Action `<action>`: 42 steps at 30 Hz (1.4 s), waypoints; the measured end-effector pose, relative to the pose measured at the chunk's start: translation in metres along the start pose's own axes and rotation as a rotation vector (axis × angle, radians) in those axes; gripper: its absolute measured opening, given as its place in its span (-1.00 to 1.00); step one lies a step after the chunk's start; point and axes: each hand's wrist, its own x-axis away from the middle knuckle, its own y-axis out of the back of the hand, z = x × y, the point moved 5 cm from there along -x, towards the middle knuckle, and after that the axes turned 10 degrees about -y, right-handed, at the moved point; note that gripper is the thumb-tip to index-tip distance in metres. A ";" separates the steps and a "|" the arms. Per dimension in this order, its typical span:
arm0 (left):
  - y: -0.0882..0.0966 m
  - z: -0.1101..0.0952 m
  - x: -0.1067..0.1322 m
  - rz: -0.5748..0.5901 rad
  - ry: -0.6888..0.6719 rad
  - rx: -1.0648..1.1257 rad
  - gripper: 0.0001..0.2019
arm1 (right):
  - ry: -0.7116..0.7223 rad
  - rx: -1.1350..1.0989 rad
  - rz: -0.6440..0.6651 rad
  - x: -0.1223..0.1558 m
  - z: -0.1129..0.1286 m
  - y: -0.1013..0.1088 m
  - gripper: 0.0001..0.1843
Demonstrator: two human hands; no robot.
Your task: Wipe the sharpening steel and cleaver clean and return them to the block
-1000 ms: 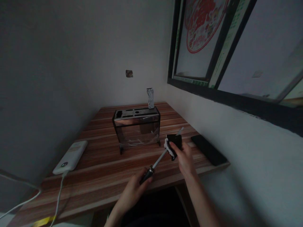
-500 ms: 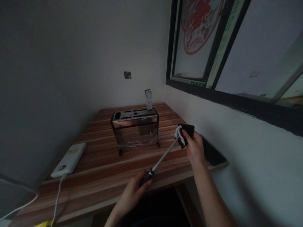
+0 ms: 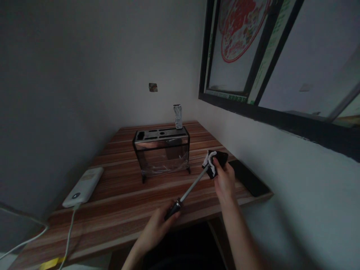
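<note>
Honing rod (image 3: pixel 194 184): held above the front part of the wood-grain table (image 3: pixel 118 210), slanting up from the dark handle toward the right; far end meets the cloth, tip not visible.
Left hand (image 3: pixel 157 227): fingers closed around the rod's handle, near the table's front edge; grip looks firm.
Right hand (image 3: pixel 224 180): thumb and fingers pinched on the black-and-white cloth (image 3: pixel 222 158); how tightly the cloth presses the rod, cannot tell.
Knife block (image 3: pixel 164 155): upright on short feet behind the rod, apart from both hands; slotted top, see-through front.
Grey-white piece (image 3: pixel 178 117): upright at the block's right end; identity cannot be told.
Black flat device (image 3: pixel 249 178): lying along the table's right edge, near the right hand.
White power bank (image 3: pixel 83 187): lying at the table's left side, white cable (image 3: pixel 70 232) running from its near end.
Yellow item (image 3: pixel 50 263): at the lower left, beside the cable; cut by the frame's proximity, details unclear.
</note>
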 end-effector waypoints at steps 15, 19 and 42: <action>0.000 0.005 -0.003 -0.079 -0.003 0.099 -0.62 | -0.259 0.333 0.342 0.082 -0.060 -0.029 -0.64; -0.001 0.002 -0.004 -0.056 -0.007 0.128 -0.65 | -0.315 0.342 0.307 0.091 -0.067 -0.025 -0.60; -0.004 -0.004 0.000 -0.002 -0.037 0.009 -0.73 | -0.291 0.150 0.231 0.047 -0.031 -0.002 -0.69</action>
